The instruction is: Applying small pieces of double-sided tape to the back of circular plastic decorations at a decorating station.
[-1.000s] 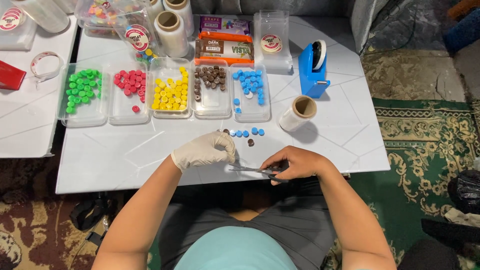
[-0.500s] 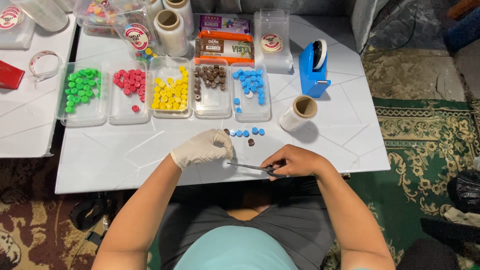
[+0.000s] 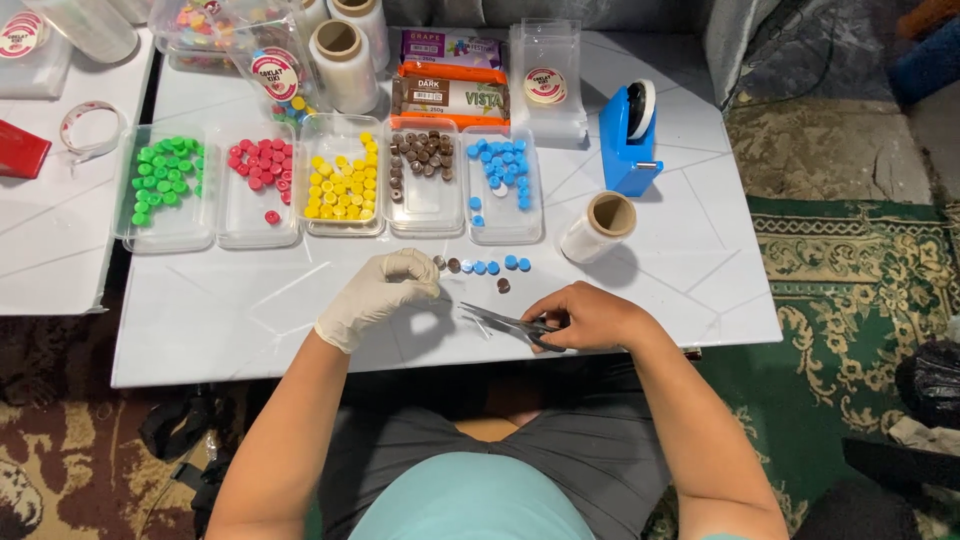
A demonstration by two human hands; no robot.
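- Scissors [image 3: 505, 323] lie low over the white table [image 3: 250, 310], blades pointing left toward my gloved hand, handles inside my right fingers.
- My left hand [image 3: 377, 295] is curled, fingers pressed together at the tips; I cannot tell what they pinch.
- Just beyond those fingers runs a short row of brown and blue candies [image 3: 484, 267].
- My right hand [image 3: 585, 316] has its fingers closed around the scissor handles.

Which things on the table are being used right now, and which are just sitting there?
In use:
left hand, gloved
right hand
scissors
loose blue and brown candies in front of the hands

Just lying about:
blue tape dispenser
chocolate bars
roll of clear film
tray of green candies
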